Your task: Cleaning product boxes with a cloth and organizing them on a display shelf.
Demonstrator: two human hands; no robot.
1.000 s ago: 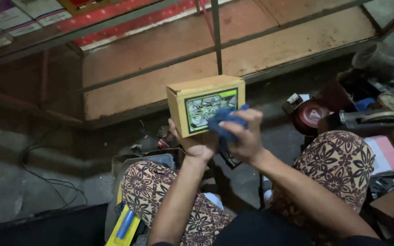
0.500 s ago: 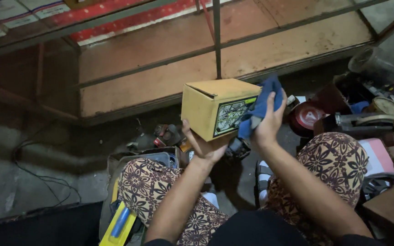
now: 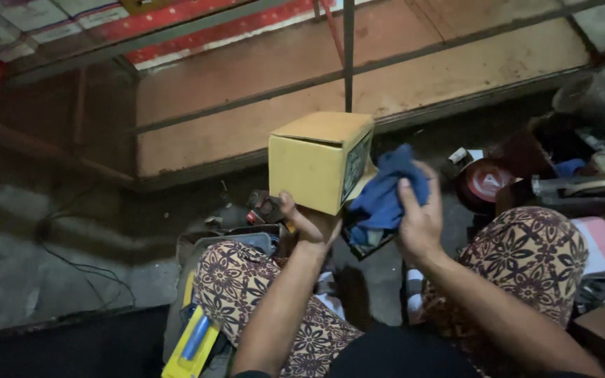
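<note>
We see the fingers (image 3: pixel 295 213) of the left hand (image 3: pixel 309 224) curled up under the bottom edge of a yellow-brown cardboard box (image 3: pixel 316 161), gripping it from below and propping it just above the middle of the frame. The box is closed and turned so that one plain face looks at us, while a printed picture panel shows on its narrow side facing right. The right hand (image 3: pixel 420 217), right of centre, has its fingers (image 3: pixel 406 199) closed on a bunched blue cloth (image 3: pixel 386 192), which lies against the printed side of the box and hangs down below it. Both forearms rise from the bottom edge of the frame, between two knees in brown trousers (image 3: pixel 526 252) with a pale flower pattern. At the lower left, beside the left knee, a yellow tool with a blue grip (image 3: pixel 190 343) lies in a grey tray (image 3: pixel 197 245). Behind the left hand, small dark parts with a touch of red sit on the floor; we cannot tell what they are. At the right of the frame stands a round red and white disc (image 3: pixel 488 183), and further right a heap of dark metal things and a pink flat piece (image 3: pixel 600 241). Across the top runs a worn wooden shelf (image 3: pixel 246 112) with a dark upright bar (image 3: pixel 349 49), and a black cable (image 3: pixel 71 259) trails over the grey floor at the left.
</note>
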